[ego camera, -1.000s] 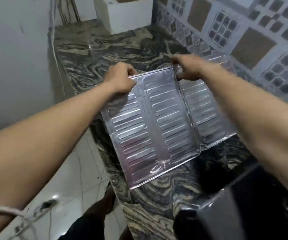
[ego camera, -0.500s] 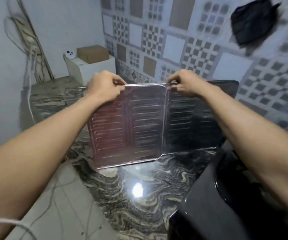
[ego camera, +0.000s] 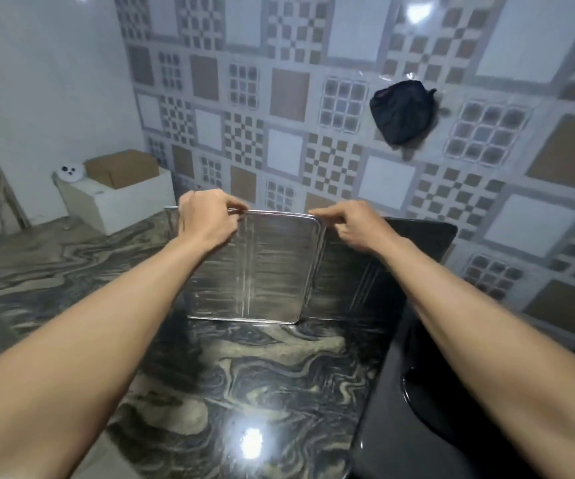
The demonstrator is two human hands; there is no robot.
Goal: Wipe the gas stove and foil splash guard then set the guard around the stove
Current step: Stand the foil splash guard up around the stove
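Where the marbled countertop [ego camera: 262, 368] meets the patterned tile wall [ego camera: 313, 98], the foil splash guard [ego camera: 262, 271] stands upright, its lower edge on the stone. Left hand [ego camera: 206, 219] pinches the top rim near the left fold; right hand [ego camera: 351, 226] grips the rim at the next fold. Black gas stove [ego camera: 410, 409] sits just right of the guard. Dark pouch [ego camera: 402, 110] hangs on the wall, cardboard box [ego camera: 122, 167] far left

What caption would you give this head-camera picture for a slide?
Both hands, left hand and right hand, pinch the top edge of the foil splash guard, standing upright on the marbled countertop beside the black stove.
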